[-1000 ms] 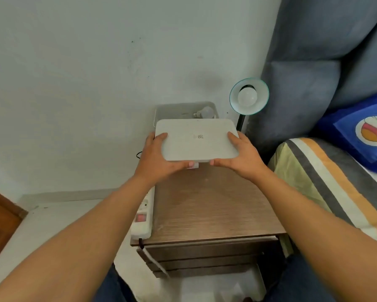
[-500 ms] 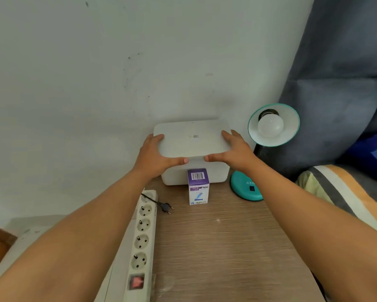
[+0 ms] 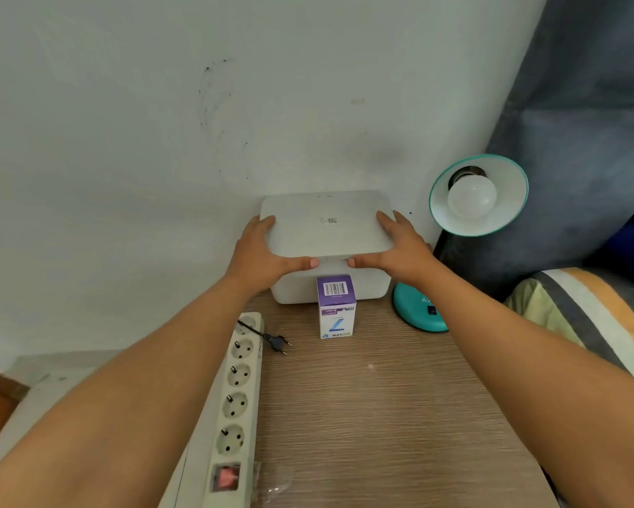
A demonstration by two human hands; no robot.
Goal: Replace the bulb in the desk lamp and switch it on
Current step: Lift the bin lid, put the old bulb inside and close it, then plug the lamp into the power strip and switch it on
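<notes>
Where the power strip (image 3: 236,405) lies along the wooden surface (image 3: 381,416), an unplugged plug (image 3: 277,341) rests beside the upright bulb carton (image 3: 335,306). Behind it, left hand (image 3: 260,256) and right hand (image 3: 399,247) grip the white lid (image 3: 326,223), seemingly seated on its box (image 3: 367,287). Far right, the teal desk lamp (image 3: 478,194) has a bulb (image 3: 471,196) fitted.

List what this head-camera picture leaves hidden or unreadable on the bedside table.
- Inside of the white box: covered by the lid, gripped by the left hand and right hand.
- Lamp base: partly behind the right forearm; lettering cut off.
- Lamp neck: mostly hidden.
- Power strip: near end cut by the frame.
- Lid label: too small.
</notes>
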